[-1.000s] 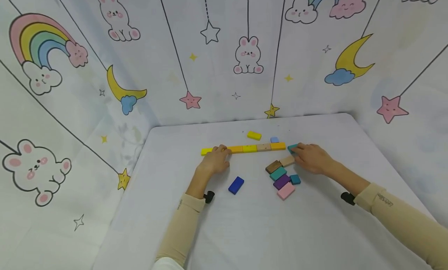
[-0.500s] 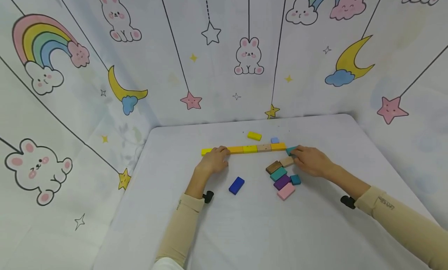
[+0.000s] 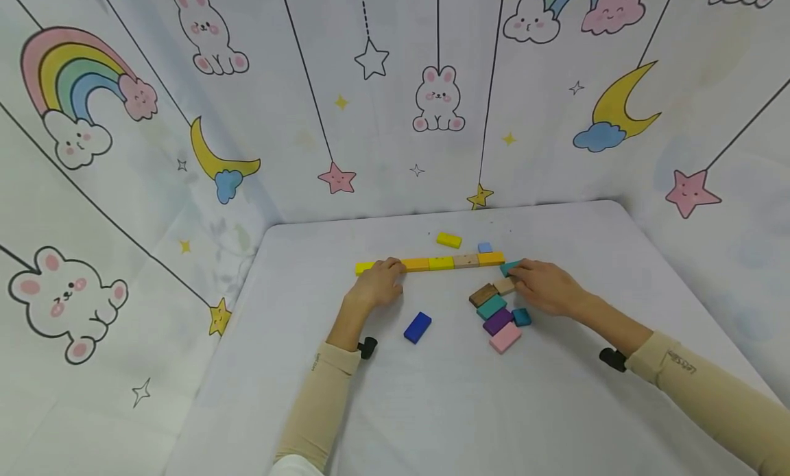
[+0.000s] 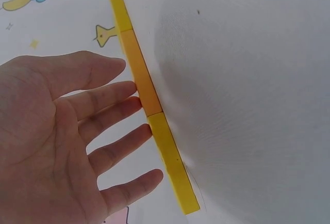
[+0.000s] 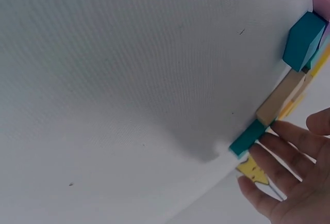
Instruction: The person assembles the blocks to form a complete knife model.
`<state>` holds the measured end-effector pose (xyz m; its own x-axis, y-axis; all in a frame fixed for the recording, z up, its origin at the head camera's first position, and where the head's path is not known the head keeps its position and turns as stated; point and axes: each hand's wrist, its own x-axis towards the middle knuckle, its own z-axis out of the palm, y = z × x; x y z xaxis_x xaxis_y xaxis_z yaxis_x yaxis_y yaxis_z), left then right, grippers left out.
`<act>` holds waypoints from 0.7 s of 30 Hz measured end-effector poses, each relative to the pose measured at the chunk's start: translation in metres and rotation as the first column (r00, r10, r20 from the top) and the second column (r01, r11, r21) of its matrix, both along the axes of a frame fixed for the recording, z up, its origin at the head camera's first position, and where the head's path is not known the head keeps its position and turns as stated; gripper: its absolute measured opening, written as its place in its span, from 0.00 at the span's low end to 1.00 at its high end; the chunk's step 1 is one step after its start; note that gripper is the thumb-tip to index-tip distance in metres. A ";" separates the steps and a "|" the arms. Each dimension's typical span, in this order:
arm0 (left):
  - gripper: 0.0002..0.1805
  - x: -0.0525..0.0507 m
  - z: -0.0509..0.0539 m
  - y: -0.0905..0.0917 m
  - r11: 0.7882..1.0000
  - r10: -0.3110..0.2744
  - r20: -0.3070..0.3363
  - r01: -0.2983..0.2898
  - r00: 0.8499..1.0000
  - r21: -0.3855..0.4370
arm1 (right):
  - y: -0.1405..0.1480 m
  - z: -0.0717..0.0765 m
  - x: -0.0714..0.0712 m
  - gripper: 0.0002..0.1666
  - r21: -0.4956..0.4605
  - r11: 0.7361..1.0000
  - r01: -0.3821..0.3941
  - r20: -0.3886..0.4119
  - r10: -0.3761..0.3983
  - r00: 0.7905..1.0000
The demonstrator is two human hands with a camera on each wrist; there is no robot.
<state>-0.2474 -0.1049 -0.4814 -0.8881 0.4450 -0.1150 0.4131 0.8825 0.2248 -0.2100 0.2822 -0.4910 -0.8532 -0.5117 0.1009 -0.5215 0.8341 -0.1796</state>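
Probably light, stiff teal block (image 3: 509, 268): I favoured its sides.
Left hand (image 3: 374, 284), right hand (image 3: 546, 288): fingers lay spread, gripping nothing.

My left arm (image 3: 324, 394): one, reaching forward and slightly to my right. My left hand (image 3: 374, 285): fingers (image 4: 103, 98) gently spread, nearly straight; thumb (image 4: 82, 72) extended apart from them. My right arm (image 3: 697, 387): one, reaching forward and inward. My right hand (image 3: 548, 286): fingers (image 5: 277, 171) extended, slightly parted; thumb (image 5: 320, 122) partly cut off in the wrist view.
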 end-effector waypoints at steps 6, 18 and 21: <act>0.27 0.000 -0.001 0.000 1.000 -0.003 -0.008 0.003 1.000 0.004 | -0.003 -0.002 0.002 0.21 -0.011 1.000 -0.007 -0.019 0.007 1.000; 0.28 -0.012 -0.015 -0.002 1.000 -0.008 0.001 0.008 1.000 -0.010 | -0.010 -0.004 0.006 0.22 0.004 1.000 -0.012 -0.021 0.012 1.000; 0.28 -0.012 -0.015 -0.003 1.000 -0.006 0.009 0.006 1.000 -0.013 | -0.013 -0.004 0.007 0.22 0.016 1.000 -0.005 -0.008 0.005 1.000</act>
